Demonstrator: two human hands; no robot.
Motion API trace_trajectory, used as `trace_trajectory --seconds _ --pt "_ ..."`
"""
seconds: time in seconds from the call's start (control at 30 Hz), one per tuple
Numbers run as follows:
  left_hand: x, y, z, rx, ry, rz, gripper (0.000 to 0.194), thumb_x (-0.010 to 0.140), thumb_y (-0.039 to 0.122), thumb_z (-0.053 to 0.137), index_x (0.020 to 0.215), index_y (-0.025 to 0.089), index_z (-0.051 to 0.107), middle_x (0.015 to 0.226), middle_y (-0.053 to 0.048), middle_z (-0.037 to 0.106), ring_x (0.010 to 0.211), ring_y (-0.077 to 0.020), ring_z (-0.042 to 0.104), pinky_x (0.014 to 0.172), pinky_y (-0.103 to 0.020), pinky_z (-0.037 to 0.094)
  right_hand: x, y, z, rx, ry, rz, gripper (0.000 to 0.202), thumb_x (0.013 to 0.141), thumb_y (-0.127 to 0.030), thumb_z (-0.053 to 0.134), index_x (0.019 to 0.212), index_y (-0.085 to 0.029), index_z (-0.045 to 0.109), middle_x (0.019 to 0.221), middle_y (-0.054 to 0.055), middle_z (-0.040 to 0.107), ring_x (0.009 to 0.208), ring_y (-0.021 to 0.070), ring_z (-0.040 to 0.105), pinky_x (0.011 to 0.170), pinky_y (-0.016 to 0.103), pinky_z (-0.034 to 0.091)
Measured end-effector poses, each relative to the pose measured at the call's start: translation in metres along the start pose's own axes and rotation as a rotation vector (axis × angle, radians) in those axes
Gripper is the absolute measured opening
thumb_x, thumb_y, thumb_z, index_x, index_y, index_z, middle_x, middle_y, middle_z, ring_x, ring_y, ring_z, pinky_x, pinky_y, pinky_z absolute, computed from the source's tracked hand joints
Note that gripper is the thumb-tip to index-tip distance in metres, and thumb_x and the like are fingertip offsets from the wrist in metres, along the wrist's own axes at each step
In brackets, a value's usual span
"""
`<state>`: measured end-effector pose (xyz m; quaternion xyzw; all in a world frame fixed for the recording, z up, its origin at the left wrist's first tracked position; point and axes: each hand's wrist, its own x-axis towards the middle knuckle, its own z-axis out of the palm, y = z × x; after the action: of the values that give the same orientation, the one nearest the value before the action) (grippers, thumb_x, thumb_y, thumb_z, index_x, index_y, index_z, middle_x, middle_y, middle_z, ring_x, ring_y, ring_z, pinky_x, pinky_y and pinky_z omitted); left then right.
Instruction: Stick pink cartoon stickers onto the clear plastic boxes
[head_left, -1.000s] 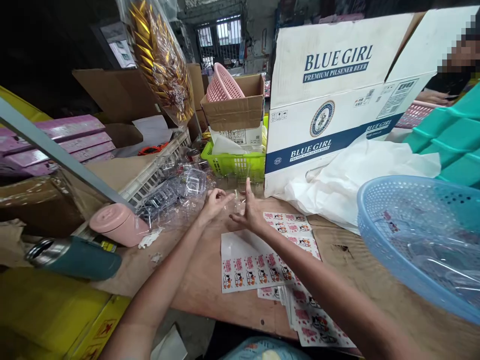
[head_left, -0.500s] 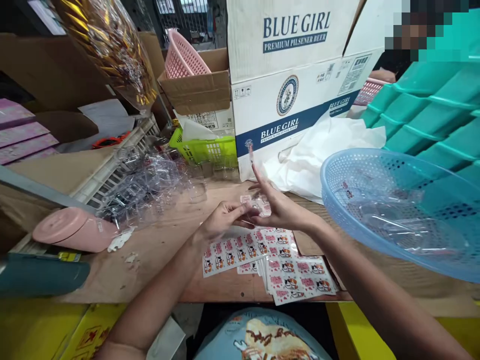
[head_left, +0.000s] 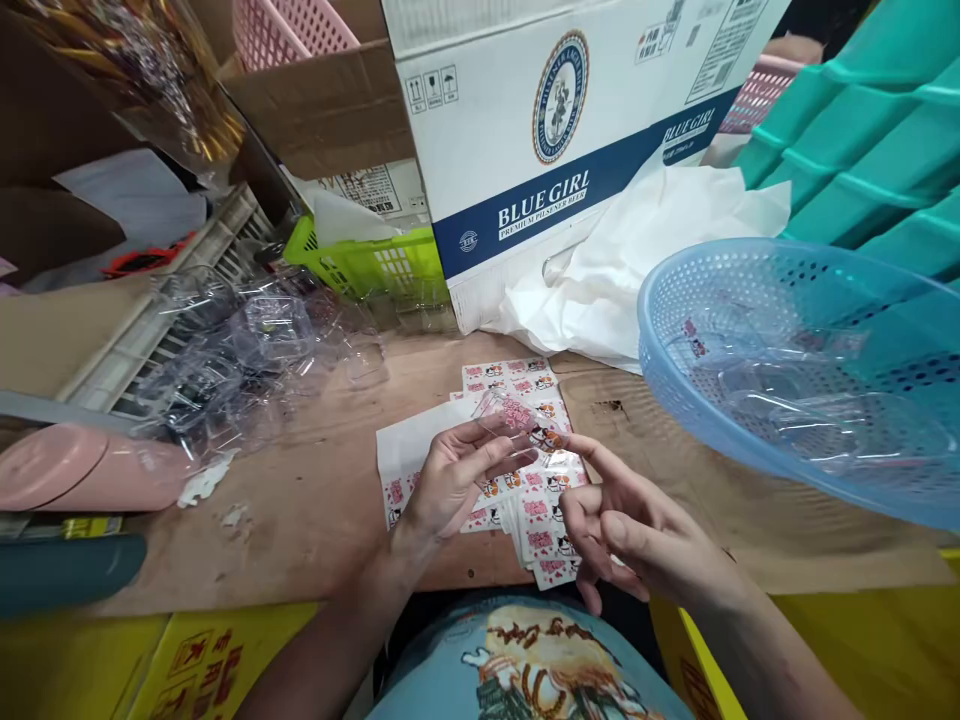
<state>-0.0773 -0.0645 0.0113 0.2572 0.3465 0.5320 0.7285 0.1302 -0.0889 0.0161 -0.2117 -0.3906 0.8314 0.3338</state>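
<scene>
My left hand point(head_left: 461, 470) holds a small clear plastic box point(head_left: 506, 412) between thumb and fingers. A pink print and a cat sticker point(head_left: 546, 438) show on the box. The index fingertip of my right hand point(head_left: 626, 525) touches the sticker's end of the box; its other fingers are loosely bent and apart, holding nothing. Beneath and around the box, sheets of cat stickers point(head_left: 536, 510) lie on the wooden table point(head_left: 315, 480), with a blank white sheet point(head_left: 409, 438) at their left.
Clear plastic boxes point(head_left: 225, 360) are heaped at the left, near a pink bottle point(head_left: 97, 468). A blue basket point(head_left: 675, 400) stands right, before teal bins point(head_left: 862, 150). Behind are a green basket point(head_left: 367, 262), white paper point(head_left: 622, 270) and a beer carton point(head_left: 487, 130).
My right hand has come down and toward me, its index finger now on the box. The box shows more clearly in my left hand. The view has tilted down.
</scene>
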Motion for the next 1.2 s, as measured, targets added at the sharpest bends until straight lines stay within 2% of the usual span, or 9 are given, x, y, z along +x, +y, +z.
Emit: trace_trajectory --seconds 0.07,0.33,0.47,0.7,0.9,1.2 --pt "0.000 -0.003 0.000 0.027 0.006 0.017 0.017 0.080 0.014 0.076 0.097 0.016 0.077 0.104 -0.006 0.078 0.097 -0.0195 0.073 0.094 -0.037 0.058 0.000 0.001 -0.002 0.017 -0.011 0.010 0.070 0.094 -0.039 0.064 0.152 -0.033 0.024 0.074 -0.004 0.056 0.041 0.0026 0.043 0.040 0.016 0.043" --pt "0.001 -0.006 -0.004 0.055 -0.010 0.031 0.014 0.082 0.016 0.074 0.096 0.018 0.078 0.106 -0.006 0.078 0.098 -0.0195 0.073 0.093 -0.036 0.059 0.001 0.007 -0.001 0.119 -0.033 0.032 0.076 0.095 -0.035 0.063 0.155 -0.031 0.016 0.069 -0.007 0.056 0.038 0.0007 0.033 0.046 0.023 0.054" --pt "0.002 -0.006 -0.004 0.077 -0.018 0.021 0.015 0.083 0.016 0.073 0.097 0.018 0.078 0.114 -0.007 0.076 0.102 -0.0215 0.072 0.094 -0.038 0.059 0.002 0.009 -0.002 0.126 -0.020 0.047 0.075 0.096 -0.035 0.063 0.155 -0.030 0.017 0.067 -0.007 0.056 0.039 0.0015 0.035 0.043 0.021 0.051" --pt "0.003 -0.005 -0.005 0.051 -0.030 0.023 0.017 0.084 0.014 0.072 0.099 0.019 0.078 0.108 -0.005 0.077 0.101 -0.0207 0.072 0.097 -0.039 0.058 0.004 0.011 -0.008 0.119 -0.002 0.055 0.068 0.094 -0.036 0.065 0.151 -0.030 0.026 0.065 -0.007 0.054 0.040 0.0038 0.041 0.040 0.019 0.047" --pt "0.003 -0.005 -0.006 0.044 -0.053 0.038 0.018 0.085 0.012 0.070 0.099 0.021 0.078 0.110 -0.005 0.077 0.105 -0.0216 0.071 0.098 -0.042 0.058 0.005 0.008 -0.006 0.099 0.051 0.103 0.069 0.095 -0.038 0.064 0.151 -0.027 0.024 0.063 -0.006 0.055 0.042 0.0078 0.054 0.033 0.012 0.029" --pt "0.003 -0.006 -0.008 0.078 -0.029 0.035 0.015 0.084 0.014 0.072 0.095 0.021 0.079 0.108 -0.005 0.078 0.103 -0.0224 0.072 0.097 -0.043 0.058 0.007 0.007 -0.005 0.020 0.086 0.107 0.073 0.096 -0.037 0.062 0.154 -0.027 0.018 0.060 -0.008 0.055 0.038 0.0065 0.050 0.034 0.014 0.030"
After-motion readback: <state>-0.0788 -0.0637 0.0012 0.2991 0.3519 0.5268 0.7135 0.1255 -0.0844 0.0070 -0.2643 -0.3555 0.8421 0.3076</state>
